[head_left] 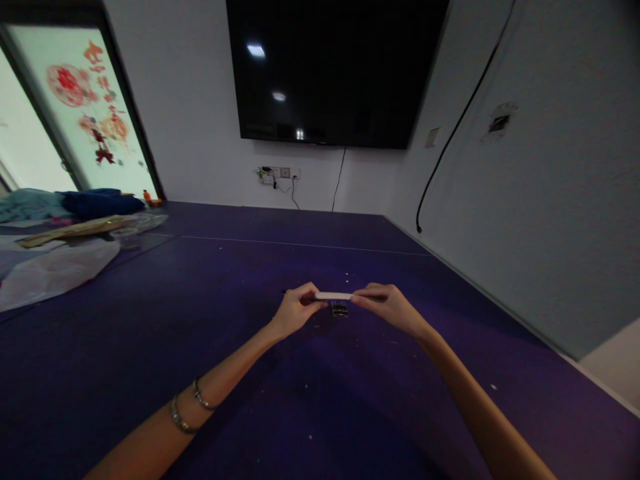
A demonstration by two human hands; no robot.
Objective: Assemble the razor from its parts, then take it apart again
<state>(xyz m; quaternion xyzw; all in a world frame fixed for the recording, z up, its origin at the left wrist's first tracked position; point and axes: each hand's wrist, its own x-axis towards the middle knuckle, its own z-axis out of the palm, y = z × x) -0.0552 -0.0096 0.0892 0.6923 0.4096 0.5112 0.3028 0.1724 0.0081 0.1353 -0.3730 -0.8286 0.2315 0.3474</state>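
Here, left hand [295, 309] and right hand [391, 307] pinch a strip's [334, 296] ends, well away from walls [520, 227].

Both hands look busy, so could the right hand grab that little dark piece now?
Probably not yet: the right hand pinches the pale strip, though the dark piece looks close by.

Thin pale piece [334, 296] — nearly level — between left hand [295, 311] and right hand [392, 307]

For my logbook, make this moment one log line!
left hand: grips pale strip; right hand: grips other end; dark piece: below strip in view
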